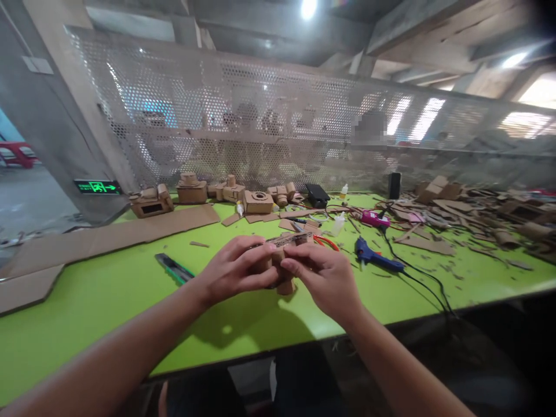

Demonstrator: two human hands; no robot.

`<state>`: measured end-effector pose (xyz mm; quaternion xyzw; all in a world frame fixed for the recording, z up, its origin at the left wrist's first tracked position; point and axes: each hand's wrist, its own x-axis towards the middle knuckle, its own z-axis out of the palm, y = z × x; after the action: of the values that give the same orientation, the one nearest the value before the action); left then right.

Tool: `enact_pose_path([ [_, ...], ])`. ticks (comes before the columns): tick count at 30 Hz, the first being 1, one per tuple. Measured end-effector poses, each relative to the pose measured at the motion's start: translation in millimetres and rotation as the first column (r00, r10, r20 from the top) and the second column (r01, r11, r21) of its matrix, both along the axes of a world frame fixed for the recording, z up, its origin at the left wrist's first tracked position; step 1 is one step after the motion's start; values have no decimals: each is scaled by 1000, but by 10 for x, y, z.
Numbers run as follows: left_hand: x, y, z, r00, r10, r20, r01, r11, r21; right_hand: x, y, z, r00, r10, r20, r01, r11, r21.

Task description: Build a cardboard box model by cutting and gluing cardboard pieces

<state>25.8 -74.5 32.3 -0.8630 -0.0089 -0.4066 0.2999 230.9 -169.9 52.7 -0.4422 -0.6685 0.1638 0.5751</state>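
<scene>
In the head view, the left hand (234, 269) and the right hand (332, 278) meet above the green tabletop (256, 336), with the fingers of both clamped on a small cardboard piece (285, 287). It sits between the two sets of fingers, its lower end showing beneath them; the fingers hide much of it, so its full shape is hard to make out.

Left of the fingers lies a green-and-black utility knife (172, 267), one end reaching the left wrist's outline. Farther left runs a long cardboard strip (130, 234). Just beyond the right fingers is an orange handle (328, 242), and past it stands a translucent bottle (339, 223). To the right of the fingers rests a blue glue gun (377, 258), with a pink tool (375, 218) behind it. Cardboard scraps (478, 223) spread farther right. Well beyond the fingers, a cardboard box with a round hole (258, 202) stands among other cardboard models (192, 191).
</scene>
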Motion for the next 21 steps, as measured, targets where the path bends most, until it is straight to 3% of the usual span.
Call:
enact_pose_path([
  [9, 22, -8, 12, 1000, -11, 5, 11, 1000, 21, -80, -81, 31, 997, -48, -60, 42, 995, -88],
  [16, 19, 22, -13, 998, 59, -18, -58, 998, 38, -235, -94, 7, 960, -279, 39, 277, 959, 54],
  [21, 49, 7, -17, 997, 61, 45, -64, 996, 68, -352, -96, -13, 921, -356, -159, 334, 931, -147],
])
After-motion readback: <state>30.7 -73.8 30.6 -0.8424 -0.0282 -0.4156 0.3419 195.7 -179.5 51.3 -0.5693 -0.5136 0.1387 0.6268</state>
